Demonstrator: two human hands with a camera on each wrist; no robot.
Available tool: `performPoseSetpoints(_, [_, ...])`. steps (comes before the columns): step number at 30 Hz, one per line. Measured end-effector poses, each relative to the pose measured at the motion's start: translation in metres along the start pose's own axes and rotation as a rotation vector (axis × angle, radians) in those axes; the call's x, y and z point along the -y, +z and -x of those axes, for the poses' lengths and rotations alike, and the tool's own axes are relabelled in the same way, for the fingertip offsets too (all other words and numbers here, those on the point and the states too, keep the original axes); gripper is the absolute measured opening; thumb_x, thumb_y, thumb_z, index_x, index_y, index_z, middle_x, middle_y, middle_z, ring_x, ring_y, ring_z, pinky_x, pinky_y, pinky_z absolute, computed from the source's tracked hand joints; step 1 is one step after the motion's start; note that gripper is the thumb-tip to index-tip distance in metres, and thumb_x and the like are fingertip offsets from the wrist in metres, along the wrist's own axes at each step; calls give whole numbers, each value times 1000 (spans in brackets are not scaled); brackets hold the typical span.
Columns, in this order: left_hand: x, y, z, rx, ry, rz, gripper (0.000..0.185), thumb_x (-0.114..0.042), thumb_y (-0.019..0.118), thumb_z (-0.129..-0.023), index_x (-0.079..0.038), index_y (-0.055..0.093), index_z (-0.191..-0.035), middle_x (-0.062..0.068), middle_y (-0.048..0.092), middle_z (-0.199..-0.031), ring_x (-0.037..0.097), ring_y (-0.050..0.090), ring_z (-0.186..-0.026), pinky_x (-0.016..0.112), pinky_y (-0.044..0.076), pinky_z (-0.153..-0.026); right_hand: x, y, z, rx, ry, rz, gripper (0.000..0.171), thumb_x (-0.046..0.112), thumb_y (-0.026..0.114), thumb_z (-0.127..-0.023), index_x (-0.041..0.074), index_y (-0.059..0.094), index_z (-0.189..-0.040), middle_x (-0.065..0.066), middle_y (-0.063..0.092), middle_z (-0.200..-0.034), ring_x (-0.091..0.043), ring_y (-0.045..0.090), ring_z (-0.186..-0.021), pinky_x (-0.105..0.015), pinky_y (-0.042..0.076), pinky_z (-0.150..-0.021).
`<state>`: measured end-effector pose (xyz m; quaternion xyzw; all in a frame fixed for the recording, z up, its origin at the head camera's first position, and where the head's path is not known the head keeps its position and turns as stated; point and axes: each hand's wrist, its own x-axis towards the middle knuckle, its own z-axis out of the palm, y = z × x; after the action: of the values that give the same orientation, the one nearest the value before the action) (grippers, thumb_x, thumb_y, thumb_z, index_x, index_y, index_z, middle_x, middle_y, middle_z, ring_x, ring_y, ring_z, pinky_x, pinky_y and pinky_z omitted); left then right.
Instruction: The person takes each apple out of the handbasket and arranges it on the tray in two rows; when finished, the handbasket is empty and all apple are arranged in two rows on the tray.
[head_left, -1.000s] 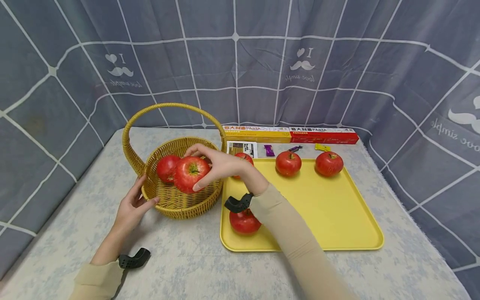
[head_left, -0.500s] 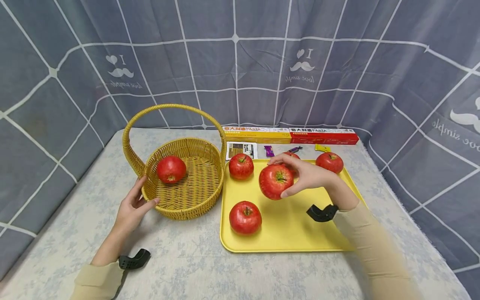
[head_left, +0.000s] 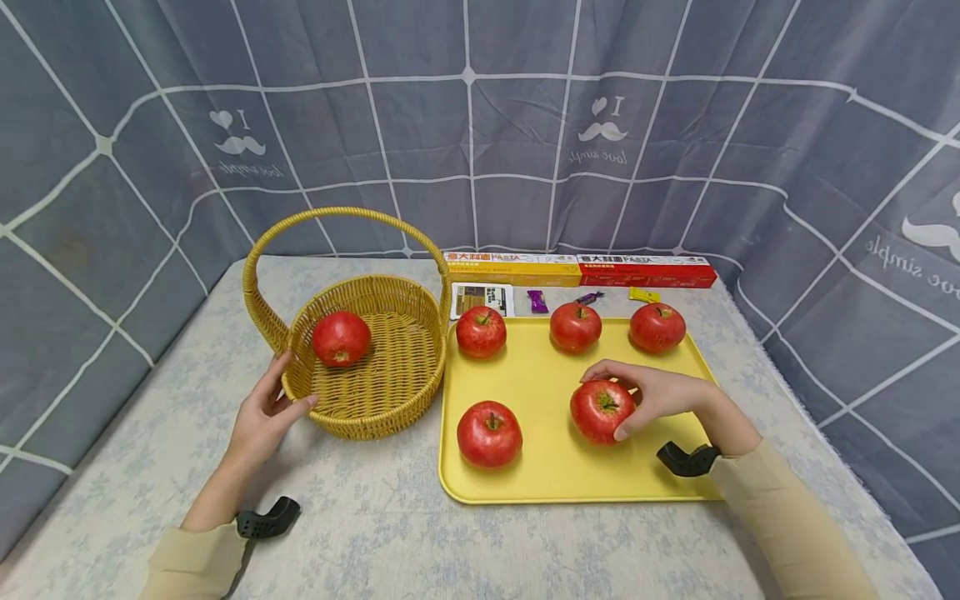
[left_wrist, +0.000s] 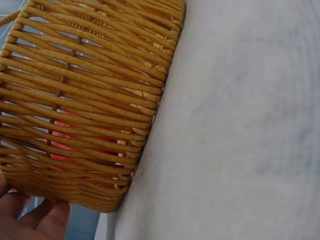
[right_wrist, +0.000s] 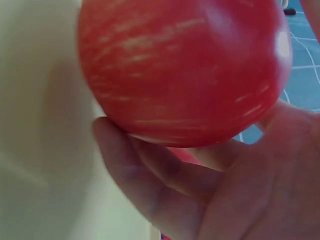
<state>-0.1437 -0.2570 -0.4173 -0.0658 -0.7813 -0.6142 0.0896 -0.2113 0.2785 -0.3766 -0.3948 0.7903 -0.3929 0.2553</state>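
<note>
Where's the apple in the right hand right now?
In the head view, the held apple sits low over the front right of the yellow tray, gripped by the right hand, right of the front-left apple.

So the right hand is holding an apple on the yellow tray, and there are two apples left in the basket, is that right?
Not quite. The right hand does hold an apple on the yellow tray, but the basket has only one apple in it, not two. The head view shows this plainly.
</note>
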Motion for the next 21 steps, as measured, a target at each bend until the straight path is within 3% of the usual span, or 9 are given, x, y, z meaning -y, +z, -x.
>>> performPoseSetpoints(7, [1,-1,0,0,4,-14,74,-2,60,-90,-5,17,-150,14,-3,-156,28,17,-140,4,36,-89,3,9,0,93,113,-26,63,22,78,-74,16,45,-126,-5,51,-121,-18,48,-112,-32,47,-92])
performPoseSetpoints(12, [0,0,0,1,-7,-21,74,-5,61,-90,-6,18,-150,14,-3,-156,34,20,-138,4,37,-89,4,9,-2,127,110,-48,65,22,78,-74,15,44,-129,-6,50,-123,-18,48,-113,-33,46,-93])
performPoseSetpoints(18, [0,0,1,1,1,-31,74,-4,61,-90,-6,18,-150,14,-3,-156,32,19,-139,4,36,-89,17,-1,-6,183,142,-24,70,21,76,-77,6,42,-136,-12,46,-132,-30,46,-119,-38,45,-94])
performPoseSetpoints(21, [0,0,1,-2,10,-44,74,-4,61,-90,-5,18,-150,14,-2,-156,30,19,-139,4,36,-89,35,-12,-13,155,143,2,69,18,75,-79,3,41,-136,-17,44,-135,-37,44,-121,-45,45,-94])
